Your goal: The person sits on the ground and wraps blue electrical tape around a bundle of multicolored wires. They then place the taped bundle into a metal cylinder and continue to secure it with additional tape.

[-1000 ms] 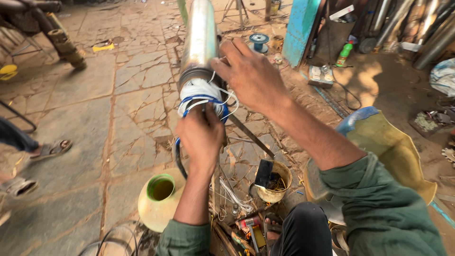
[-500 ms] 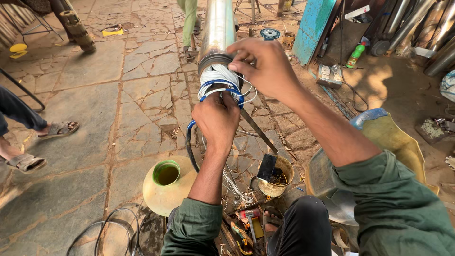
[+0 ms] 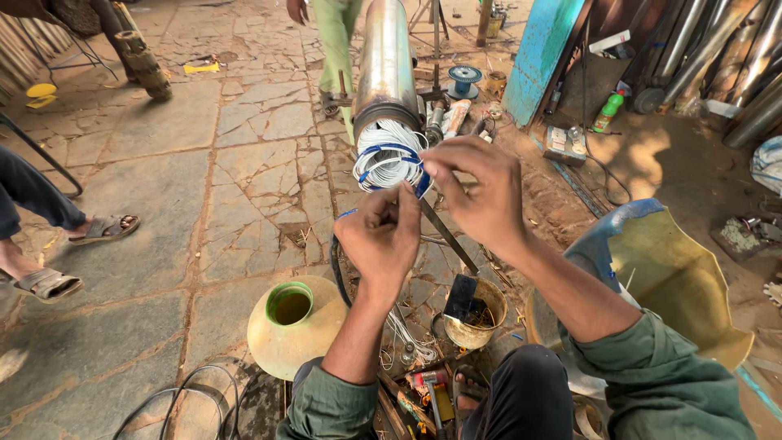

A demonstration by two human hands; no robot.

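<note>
A long steel cylinder (image 3: 386, 61) lies lengthwise ahead of me, its near end packed with white winding wire (image 3: 386, 155) bound by blue tape (image 3: 422, 184). My left hand (image 3: 380, 239) sits just below that end with fingers pinched together on a wire strand. My right hand (image 3: 476, 193) is beside it on the right, thumb and forefinger pinching the blue tape at the winding's lower edge. A black cable (image 3: 336, 265) curves down under my left hand.
A tan clay pot with a green rim (image 3: 291, 323) stands at my lower left. A small yellow bucket (image 3: 476, 314) holds tools. Loose tools (image 3: 423, 389) lie by my knees. A broken blue-yellow drum (image 3: 672, 273) is right. Another person's sandalled feet (image 3: 77, 248) are left; someone stands behind.
My view has tilted down, so the cylinder end sits lower in view. Both hands have shifted from gripping the winding to pinching tape and wire just below it.
</note>
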